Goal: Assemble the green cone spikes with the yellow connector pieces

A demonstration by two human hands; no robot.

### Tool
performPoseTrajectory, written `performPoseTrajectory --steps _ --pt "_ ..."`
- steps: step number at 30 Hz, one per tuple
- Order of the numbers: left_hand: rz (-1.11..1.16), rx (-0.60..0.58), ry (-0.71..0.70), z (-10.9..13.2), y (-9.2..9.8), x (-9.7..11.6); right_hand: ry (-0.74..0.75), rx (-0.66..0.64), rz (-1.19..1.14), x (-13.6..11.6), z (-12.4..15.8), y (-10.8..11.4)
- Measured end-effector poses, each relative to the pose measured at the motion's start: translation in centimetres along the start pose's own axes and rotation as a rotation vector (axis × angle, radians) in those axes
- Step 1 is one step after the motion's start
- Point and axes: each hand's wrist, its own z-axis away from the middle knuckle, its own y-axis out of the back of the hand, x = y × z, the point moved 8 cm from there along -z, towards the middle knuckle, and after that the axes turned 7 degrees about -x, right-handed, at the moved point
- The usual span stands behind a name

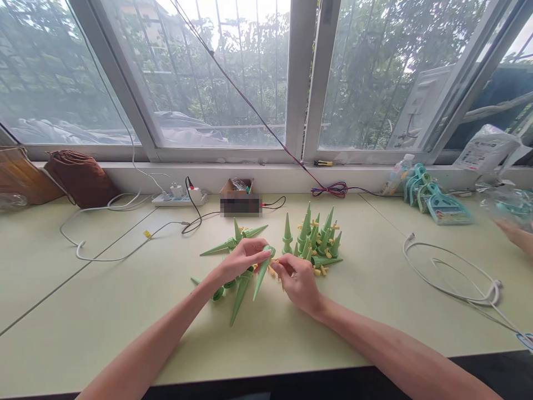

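My left hand (245, 259) is closed around the wide end of a green plant watering spike (261, 279), whose tip slants down toward me. Close against that end, my right hand (300, 282) pinches a small yellow valve (273, 260); whether it sits inside the spike's side is hidden by the fingers. More green spikes (240, 300) lie loose under and beside my left hand, some with open ends facing me. To the right stands a cluster of upright green spikes (306, 223) with yellow valves on several of them. Loose yellow pieces (323, 270) lie at its front.
Behind the spikes stands a small open box (233, 189). A power strip (179, 198) and white cable (104, 259) are at left, near a brown bag (83, 176). Right are teal clips (447, 206), a coiled white cable (478, 303) and another person's hand (516, 234).
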Motion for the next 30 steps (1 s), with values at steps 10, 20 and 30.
performPoseTrajectory --steps 10,20,30 --pt "-0.016 -0.039 0.029 0.1 -0.4 0.4 -0.011 -0.004 0.029 -0.1 0.0 0.0" --pt "-0.066 -0.130 -0.009 0.0 -1.9 1.4 0.011 0.051 0.126 -0.3 0.0 0.6" --pt "-0.036 -0.069 0.003 -0.1 -1.3 1.1 -0.027 0.035 0.111 -0.1 -0.2 0.1"
